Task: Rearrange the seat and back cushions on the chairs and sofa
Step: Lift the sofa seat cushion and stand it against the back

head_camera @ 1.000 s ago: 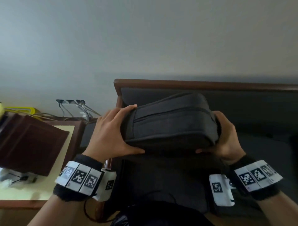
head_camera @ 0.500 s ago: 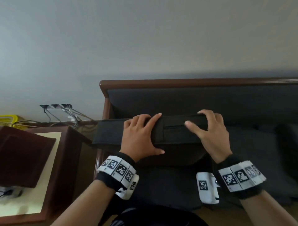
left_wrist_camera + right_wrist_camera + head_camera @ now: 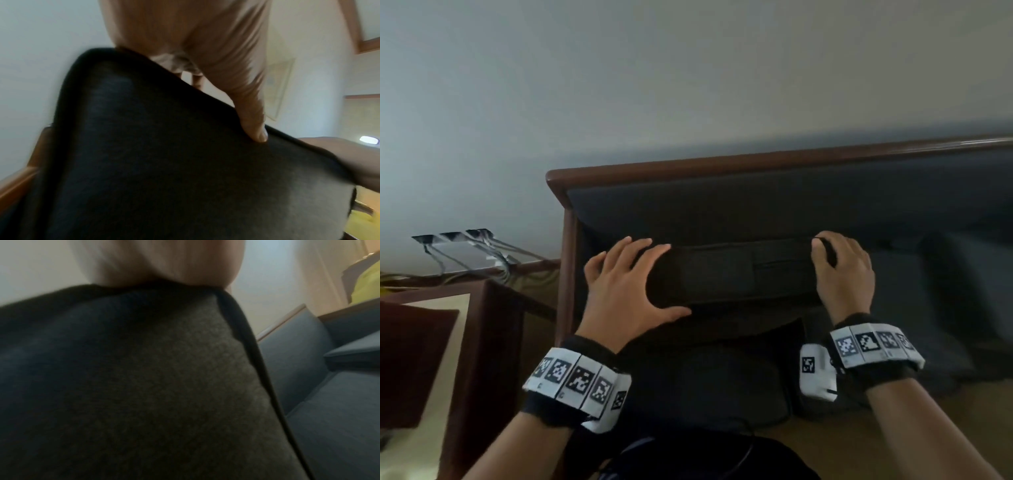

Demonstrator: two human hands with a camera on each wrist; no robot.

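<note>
A dark grey back cushion [image 3: 739,274] stands on edge on the sofa seat [image 3: 705,377], leaning on the sofa's backrest [image 3: 756,205]. My left hand [image 3: 633,284] holds its left end, fingers laid over the top edge and thumb on the front face. In the left wrist view that thumb [image 3: 252,126] presses into the cushion [image 3: 164,162]. My right hand [image 3: 846,270] grips the right end with fingers curled over the top. The right wrist view is filled by the cushion [image 3: 144,378] with the hand [image 3: 164,261] above it.
The sofa has a brown wooden frame [image 3: 756,161] against a pale wall. More grey cushions [image 3: 969,274] lie further right on the sofa [image 3: 353,353]. A wooden side table [image 3: 482,342] stands to the left, with wall sockets and cables [image 3: 465,246] behind it.
A second ago I held the cushion in the air by its ends. It has come down onto the seat against the backrest, and my hands have slid apart along its top edge.
</note>
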